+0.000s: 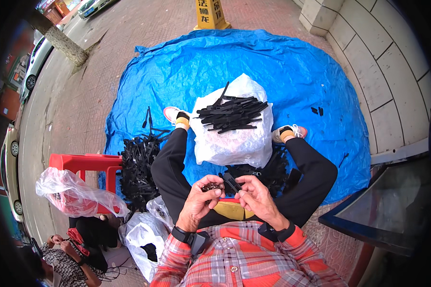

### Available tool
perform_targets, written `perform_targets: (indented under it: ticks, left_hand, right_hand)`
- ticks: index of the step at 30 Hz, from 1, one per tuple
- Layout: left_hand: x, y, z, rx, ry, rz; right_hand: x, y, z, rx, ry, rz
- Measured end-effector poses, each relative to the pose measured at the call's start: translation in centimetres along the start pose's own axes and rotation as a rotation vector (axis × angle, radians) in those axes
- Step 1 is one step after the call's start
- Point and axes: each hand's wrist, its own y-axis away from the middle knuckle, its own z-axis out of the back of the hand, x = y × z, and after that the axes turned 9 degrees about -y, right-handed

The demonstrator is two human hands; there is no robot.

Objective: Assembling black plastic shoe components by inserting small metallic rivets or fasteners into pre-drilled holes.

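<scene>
In front of my lap, my left hand [195, 203] is closed around a clump of small shiny brown pieces [212, 187], too small to name. My right hand [260, 197] pinches a short black strap [231, 182]. Its upper end touches or nearly touches my left fingertips. Beyond my hands, between my feet, a pile of similar black straps [232, 114] lies on top of a bulky white plastic bag [220, 148]. A heap of black straps [141, 167] sits left of my leg, and another dark heap [277, 165] is partly hidden below the bag.
A blue tarp [292, 62] spreads under everything. At left stand a red plastic stool [84, 162] draped with a clear bag [64, 189] and a white bag [141, 237]. Another person [74, 258] sits lower left. A dark-framed table [373, 205] stands at right, and a yellow floor sign [210, 14] ahead.
</scene>
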Motion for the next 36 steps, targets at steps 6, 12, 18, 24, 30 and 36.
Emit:
perform_targets:
  ticks: [6,12,18,24,30,36]
  left_hand:
    - [0.2,0.1,0.0,0.024,0.054,0.013]
    - [0.5,0.5,-0.2,0.202,0.406,-0.010]
    - [-0.3,0.8,-0.1,0.142,0.110,-0.023]
    - [-1.5,1.2,-1.4,-0.038,-0.201,-0.113]
    - [-1.0,1.5,-0.9,-0.034,-0.300,-0.091]
    - [-0.7,1.7,-0.2,0.020,-0.187,-0.020]
  right_hand:
    - [-0.2,0.1,-0.1,0.047,0.062,0.018]
    - [0.0,0.3,0.0,0.038,0.065,-0.038]
    - [0.1,0.5,0.1,0.047,0.019,-0.038]
    - [0.9,0.9,-0.1,0.098,-0.020,-0.044]
    - [1.0,0.9,-0.5,0.142,-0.016,-0.085]
    - [1.0,0.8,0.0,0.213,-0.104,-0.145]
